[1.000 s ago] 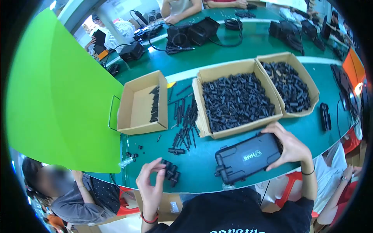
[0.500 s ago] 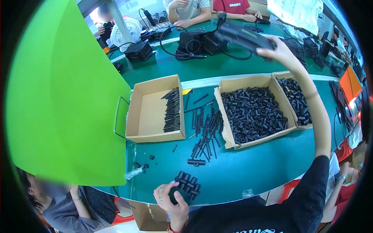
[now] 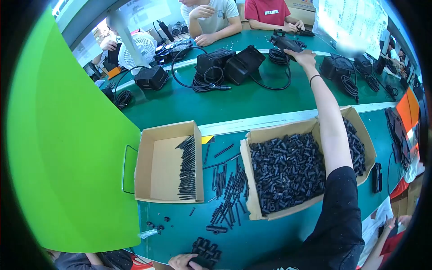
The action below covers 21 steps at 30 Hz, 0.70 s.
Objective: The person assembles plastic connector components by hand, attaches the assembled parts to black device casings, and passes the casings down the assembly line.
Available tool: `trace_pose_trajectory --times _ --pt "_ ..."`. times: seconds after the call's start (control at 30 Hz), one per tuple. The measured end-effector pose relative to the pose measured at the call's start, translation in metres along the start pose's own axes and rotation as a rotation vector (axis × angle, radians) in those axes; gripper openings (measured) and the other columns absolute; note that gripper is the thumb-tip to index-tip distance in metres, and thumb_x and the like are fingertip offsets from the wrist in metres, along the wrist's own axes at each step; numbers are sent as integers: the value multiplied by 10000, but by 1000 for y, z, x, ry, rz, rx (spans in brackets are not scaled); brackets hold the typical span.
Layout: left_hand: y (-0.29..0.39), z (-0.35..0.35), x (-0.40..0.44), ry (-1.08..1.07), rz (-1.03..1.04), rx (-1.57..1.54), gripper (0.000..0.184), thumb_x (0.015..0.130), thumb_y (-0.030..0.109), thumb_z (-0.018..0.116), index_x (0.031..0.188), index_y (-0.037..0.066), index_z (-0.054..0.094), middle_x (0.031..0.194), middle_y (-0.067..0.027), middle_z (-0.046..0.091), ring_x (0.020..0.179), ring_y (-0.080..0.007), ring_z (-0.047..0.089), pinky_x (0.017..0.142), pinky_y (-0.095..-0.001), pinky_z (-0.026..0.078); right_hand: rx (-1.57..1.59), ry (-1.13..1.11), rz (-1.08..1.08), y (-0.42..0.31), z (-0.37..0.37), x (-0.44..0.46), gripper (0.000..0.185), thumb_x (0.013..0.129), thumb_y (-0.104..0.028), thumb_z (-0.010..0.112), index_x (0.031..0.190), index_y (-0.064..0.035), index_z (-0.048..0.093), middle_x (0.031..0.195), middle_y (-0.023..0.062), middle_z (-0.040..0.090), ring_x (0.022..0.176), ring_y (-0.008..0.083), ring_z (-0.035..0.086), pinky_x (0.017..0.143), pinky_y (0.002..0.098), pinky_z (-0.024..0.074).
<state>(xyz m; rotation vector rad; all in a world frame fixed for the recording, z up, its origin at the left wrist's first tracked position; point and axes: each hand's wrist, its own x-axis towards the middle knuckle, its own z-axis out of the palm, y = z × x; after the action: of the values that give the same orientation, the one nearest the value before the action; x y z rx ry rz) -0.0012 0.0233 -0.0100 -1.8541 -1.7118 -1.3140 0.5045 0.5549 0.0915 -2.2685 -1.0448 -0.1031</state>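
Observation:
My right hand point(image 3: 302, 57) reaches to the far side of the green bench. It is closed on a long black plastic device point(image 3: 284, 43) whose exact kind I cannot make out. At the near edge, partly cut off by the frame, my left hand point(image 3: 182, 261) has its finger and thumb apart. It lies beside a cluster of black T-shaped plastic fittings point(image 3: 207, 249), fingertips at its edge. One similar fitting point(image 3: 217, 229) lies apart, just beyond the cluster. A loose pile of thin black rods point(image 3: 229, 191) spreads between two cardboard boxes.
An open carton point(image 3: 150, 166) holds rods along its right side. Another carton point(image 3: 257, 198) is full of small black fittings, with a second beside it. Black housings with cables point(image 3: 245, 65) stand on the back bench. A green panel point(image 3: 76, 148) borders the left. Other people sit opposite.
My right hand has carried the black device farther away across the bench. The view has tilted upward, so the near things appear lower. My left hand stays by the fittings.

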Motion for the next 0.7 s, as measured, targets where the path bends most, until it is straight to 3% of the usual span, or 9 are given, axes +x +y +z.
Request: trace_pose_trajectory --times 0.13,0.17,0.23,0.27,0.37,0.4,0.53,0.67,0.7 --pt "8 6 -5 76 -151 -53 253 982 201 432 867 21 569 783 -115 578 696 -240 522 702 -385 428 69 -26 46 30 30 42 1079 529 -849 682 1078 80 652 894 187 679 996 307 624 880 362 501" --pt "9 5 -2 66 -151 -60 245 976 198 437 872 16 564 782 -113 577 696 -243 525 703 -385 432 -16 121 72 39 34 42 1097 522 -845 690 1098 88 645 1038 235 644 923 304 653 854 354 514" --pt "9 4 -1 55 -128 -48 221 958 184 445 900 1 553 779 -114 569 695 -251 533 707 -386 445 62 70 68 56 0 21 1118 516 -834 703 1114 108 633 1189 285 562 882 308 667 834 351 528" --pt "8 4 -3 46 -120 -50 221 958 184 445 900 1 553 779 -114 569 695 -251 533 707 -386 445 58 11 73 68 -8 24 1185 505 -836 711 1163 140 579 1255 305 505 917 332 667 842 365 538" --pt "6 3 -6 24 -115 -35 213 963 179 446 911 1 551 784 -122 567 694 -254 536 700 -388 451 -37 18 52 96 -25 18 1262 491 -845 710 1227 159 504 1267 298 497 990 353 649 870 385 535" --pt "5 3 -7 23 -118 -48 205 966 174 455 918 -1 552 793 -125 566 695 -256 536 699 -388 455 -51 16 17 103 -31 13 1291 497 -839 714 1262 166 449 1276 298 485 1079 374 611 886 402 532" --pt "10 3 -5 36 -160 -93 180 971 155 485 944 -9 554 829 -133 559 702 -259 537 704 -386 469 -87 -24 -91 114 -60 -15 1241 547 -806 715 1314 128 432 1312 271 471 1158 395 572 942 441 505" --pt "16 -4 4 -72 -255 -186 188 969 163 510 1006 -17 550 947 -165 571 860 -294 576 829 -410 474 43 -64 -303 108 -96 -60 1189 549 -779 733 1295 109 474 1274 272 499 1141 388 575 956 429 491" --pt "15 -10 14 -124 -161 -212 185 964 156 514 1018 -17 554 963 -167 577 884 -305 575 843 -418 470 120 -90 -365 102 -108 -77 1185 550 -775 736 1291 112 476 1257 271 510 1130 383 579 957 417 489"
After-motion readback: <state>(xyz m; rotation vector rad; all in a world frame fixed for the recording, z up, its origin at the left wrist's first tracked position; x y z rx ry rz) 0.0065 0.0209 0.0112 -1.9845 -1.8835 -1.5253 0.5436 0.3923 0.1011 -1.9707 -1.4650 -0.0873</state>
